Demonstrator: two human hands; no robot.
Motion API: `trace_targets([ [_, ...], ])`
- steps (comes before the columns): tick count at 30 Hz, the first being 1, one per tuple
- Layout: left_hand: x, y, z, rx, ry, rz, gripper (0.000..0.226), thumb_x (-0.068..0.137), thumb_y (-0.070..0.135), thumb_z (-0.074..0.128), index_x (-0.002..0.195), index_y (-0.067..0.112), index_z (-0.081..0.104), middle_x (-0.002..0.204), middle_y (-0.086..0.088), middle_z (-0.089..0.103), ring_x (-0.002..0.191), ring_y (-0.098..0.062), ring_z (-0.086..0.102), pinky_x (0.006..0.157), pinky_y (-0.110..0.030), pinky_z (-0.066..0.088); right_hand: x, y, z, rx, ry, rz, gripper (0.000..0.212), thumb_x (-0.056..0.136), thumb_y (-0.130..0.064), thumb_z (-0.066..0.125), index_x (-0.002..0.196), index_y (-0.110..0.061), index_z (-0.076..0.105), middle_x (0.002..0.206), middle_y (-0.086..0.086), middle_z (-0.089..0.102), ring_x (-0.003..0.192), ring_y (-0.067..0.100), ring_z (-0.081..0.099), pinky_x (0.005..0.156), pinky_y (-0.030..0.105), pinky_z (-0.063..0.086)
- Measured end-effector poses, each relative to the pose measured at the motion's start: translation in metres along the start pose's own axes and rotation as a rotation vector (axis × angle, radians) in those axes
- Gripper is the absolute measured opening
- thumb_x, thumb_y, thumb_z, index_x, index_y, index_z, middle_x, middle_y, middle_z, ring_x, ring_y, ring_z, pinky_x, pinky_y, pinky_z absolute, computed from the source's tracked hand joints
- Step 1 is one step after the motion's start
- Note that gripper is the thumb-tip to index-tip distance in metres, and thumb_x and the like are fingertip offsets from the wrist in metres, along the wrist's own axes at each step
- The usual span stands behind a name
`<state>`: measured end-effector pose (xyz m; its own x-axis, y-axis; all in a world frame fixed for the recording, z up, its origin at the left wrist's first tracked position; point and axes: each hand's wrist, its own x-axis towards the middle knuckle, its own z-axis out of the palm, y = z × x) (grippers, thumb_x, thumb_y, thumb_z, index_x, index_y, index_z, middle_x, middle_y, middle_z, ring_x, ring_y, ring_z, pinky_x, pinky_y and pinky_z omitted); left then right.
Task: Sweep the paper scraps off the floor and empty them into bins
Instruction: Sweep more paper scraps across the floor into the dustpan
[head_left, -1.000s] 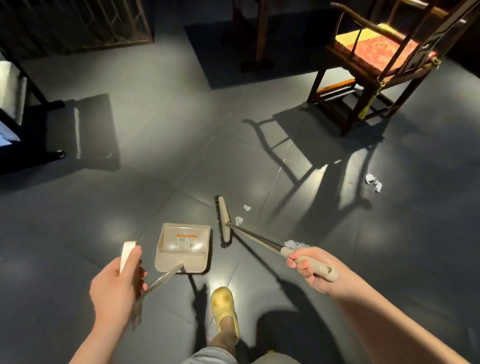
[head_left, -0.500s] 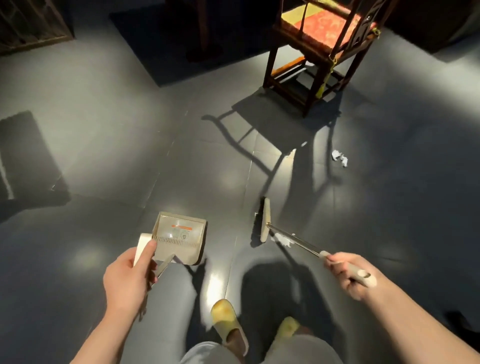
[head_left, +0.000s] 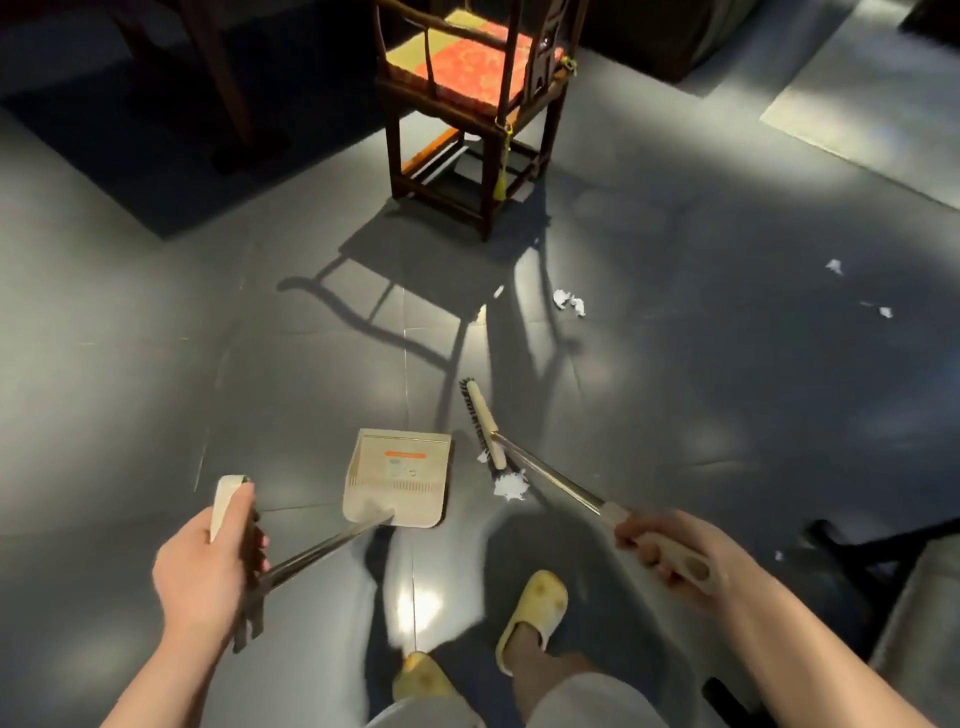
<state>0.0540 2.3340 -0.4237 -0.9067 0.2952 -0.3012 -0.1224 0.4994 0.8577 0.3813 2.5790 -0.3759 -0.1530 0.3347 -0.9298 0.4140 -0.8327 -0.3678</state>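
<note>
The paper scraps (head_left: 509, 486) are crumpled white bits, surely almost weightless and soft: they will skid or flutter ahead of a fast stroke, so short, low strokes suit them better than hard flicks. One clump lies touching the near end of the broom head (head_left: 483, 428), just right of the dustpan (head_left: 397, 475). A second pair of scraps (head_left: 570, 302) sits further out on the floor, near the chair's front leg, and two smaller bits (head_left: 835, 266) lie well apart toward the floor's right edge; a tiny fleck near the right forearm may be another, though it is too small to be sure.

The right hand (head_left: 662, 551) wraps the pale grip at the top of the broom's thin metal shaft, the sensible place to hold for reach. The left hand (head_left: 213, 558) grips the dustpan's long handle near its top, thumb along the pale end piece; the pan looks like light, stiff plastic, mouth facing the broom.

The floor (head_left: 156, 389) is smooth dark grey tile with a glossy sheen, probably slick, so paper should slide easily. A wooden chair (head_left: 467, 104) with a red cushion stands ahead, casting long shadows. Yellow slippers (head_left: 535, 605) show below. No bin is in view.
</note>
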Motion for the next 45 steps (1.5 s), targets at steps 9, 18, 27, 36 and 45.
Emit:
trace_targets([
  [9,0.020,0.059,0.074,0.325,-0.197,0.202,0.069,0.073,0.074,0.050,0.059,0.007,0.059,0.048,-0.013,0.059,0.038,-0.022,0.050,0.056,-0.036,0.050,0.021,-0.030,-0.064,-0.076,0.208,-0.162,0.017,0.082,0.008,0.060,0.089,-0.007,0.064,0.050,0.009,0.056,0.028,0.006,0.044,0.032,0.013,0.035],
  [18,0.065,0.095,0.107,0.588,-0.352,0.414,0.060,0.088,0.058,0.062,0.058,0.007,0.054,0.041,0.003,0.055,0.049,-0.025,0.052,0.056,-0.036,0.043,0.056,-0.013,-0.091,0.113,0.231,-0.030,0.009,0.080,0.010,0.059,0.086,0.005,0.064,0.064,0.016,0.056,0.029,0.008,0.044,0.030,0.013,0.034],
  [27,0.139,0.119,0.133,0.725,-0.586,0.567,0.055,0.088,0.062,0.057,0.059,0.016,0.054,0.045,0.000,0.057,0.056,-0.025,0.060,0.059,-0.034,0.045,0.052,0.002,-0.037,0.249,0.122,0.068,0.003,0.081,-0.002,0.061,0.082,-0.005,0.062,0.066,0.011,0.052,0.034,0.009,0.043,0.027,0.014,0.030],
  [36,0.204,0.128,0.166,0.831,-0.881,0.708,0.058,0.070,0.076,0.041,0.066,0.020,0.055,0.062,0.001,0.060,0.068,-0.022,0.061,0.058,-0.031,0.039,0.034,0.014,0.058,0.311,0.356,0.008,0.023,0.074,0.014,0.062,0.081,-0.006,0.071,0.056,0.017,0.053,0.028,0.018,0.042,0.030,0.017,0.034],
  [45,0.227,0.147,0.200,0.938,-0.833,0.854,0.053,0.094,0.056,0.052,0.063,0.015,0.040,0.059,0.001,0.050,0.069,-0.029,0.051,0.061,-0.035,0.033,0.077,0.006,0.157,0.400,0.140,0.112,0.009,0.076,0.006,0.060,0.080,-0.001,0.064,0.050,0.012,0.047,0.028,0.015,0.042,0.030,0.016,0.035],
])
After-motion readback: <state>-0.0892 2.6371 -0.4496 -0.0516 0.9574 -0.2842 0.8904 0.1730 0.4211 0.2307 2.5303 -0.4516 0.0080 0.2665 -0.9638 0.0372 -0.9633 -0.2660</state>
